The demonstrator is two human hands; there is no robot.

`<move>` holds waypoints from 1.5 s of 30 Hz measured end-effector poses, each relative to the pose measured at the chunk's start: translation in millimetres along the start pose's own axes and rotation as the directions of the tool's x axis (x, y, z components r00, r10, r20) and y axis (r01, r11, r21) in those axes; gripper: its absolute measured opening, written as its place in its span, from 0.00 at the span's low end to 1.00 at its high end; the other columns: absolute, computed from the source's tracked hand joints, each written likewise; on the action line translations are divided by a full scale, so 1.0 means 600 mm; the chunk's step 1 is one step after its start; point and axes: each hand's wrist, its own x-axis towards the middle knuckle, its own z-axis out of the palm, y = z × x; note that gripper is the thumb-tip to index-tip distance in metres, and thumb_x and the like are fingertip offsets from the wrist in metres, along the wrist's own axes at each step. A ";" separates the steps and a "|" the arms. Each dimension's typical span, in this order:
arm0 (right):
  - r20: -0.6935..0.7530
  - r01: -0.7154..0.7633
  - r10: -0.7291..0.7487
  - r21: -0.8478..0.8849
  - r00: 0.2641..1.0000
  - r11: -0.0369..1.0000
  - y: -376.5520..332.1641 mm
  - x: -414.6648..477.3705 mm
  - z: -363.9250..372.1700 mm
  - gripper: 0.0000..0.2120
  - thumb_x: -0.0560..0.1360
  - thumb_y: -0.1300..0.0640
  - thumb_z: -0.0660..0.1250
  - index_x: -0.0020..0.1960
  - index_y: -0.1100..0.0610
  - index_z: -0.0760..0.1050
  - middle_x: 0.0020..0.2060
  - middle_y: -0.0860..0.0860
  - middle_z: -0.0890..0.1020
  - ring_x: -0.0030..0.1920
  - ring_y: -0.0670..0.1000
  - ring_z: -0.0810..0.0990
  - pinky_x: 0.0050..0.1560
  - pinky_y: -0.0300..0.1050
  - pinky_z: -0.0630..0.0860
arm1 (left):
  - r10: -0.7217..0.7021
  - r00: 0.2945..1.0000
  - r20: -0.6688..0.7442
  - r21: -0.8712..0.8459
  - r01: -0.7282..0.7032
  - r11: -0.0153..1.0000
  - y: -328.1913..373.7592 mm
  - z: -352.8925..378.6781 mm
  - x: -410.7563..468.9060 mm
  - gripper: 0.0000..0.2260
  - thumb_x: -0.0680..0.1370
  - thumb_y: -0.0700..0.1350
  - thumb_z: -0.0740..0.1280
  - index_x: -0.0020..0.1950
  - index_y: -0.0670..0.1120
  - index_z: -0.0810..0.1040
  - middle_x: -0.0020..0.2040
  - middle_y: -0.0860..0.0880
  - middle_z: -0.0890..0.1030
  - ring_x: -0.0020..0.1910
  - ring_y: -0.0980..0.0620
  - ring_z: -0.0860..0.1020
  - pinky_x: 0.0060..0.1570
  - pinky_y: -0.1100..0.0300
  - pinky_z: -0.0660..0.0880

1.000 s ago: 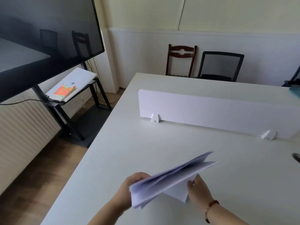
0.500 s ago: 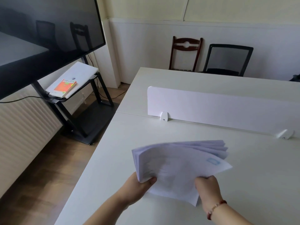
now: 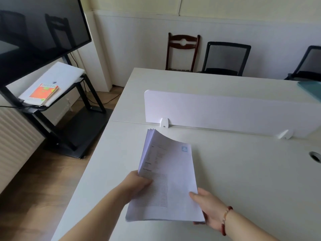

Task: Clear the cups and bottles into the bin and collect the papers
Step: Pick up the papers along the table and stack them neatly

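Both hands held the stack of papers (image 3: 166,181) above the white bench (image 3: 243,180), printed side up. The left hand (image 3: 137,184) had its grip clenched on the stack's left edge, thumb on top. The right hand (image 3: 211,210) grasped the near right corner, thumb on the sheet and fingers beneath. The far corners of the sheets fanned apart and curled upward near the white divider (image 3: 225,110). A red bead bracelet (image 3: 225,218) circled the right wrist.
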 end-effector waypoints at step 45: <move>-0.167 -0.102 0.085 -0.097 0.982 0.990 -0.041 0.071 0.005 0.33 0.75 0.56 0.63 0.77 0.52 0.55 0.66 0.52 0.67 0.60 0.55 0.69 0.51 0.58 0.78 | 0.157 0.941 -0.300 0.580 0.050 0.813 -0.044 -0.011 0.029 0.30 0.81 0.54 0.55 0.80 0.50 0.47 0.74 0.41 0.63 0.72 0.38 0.60 0.71 0.47 0.60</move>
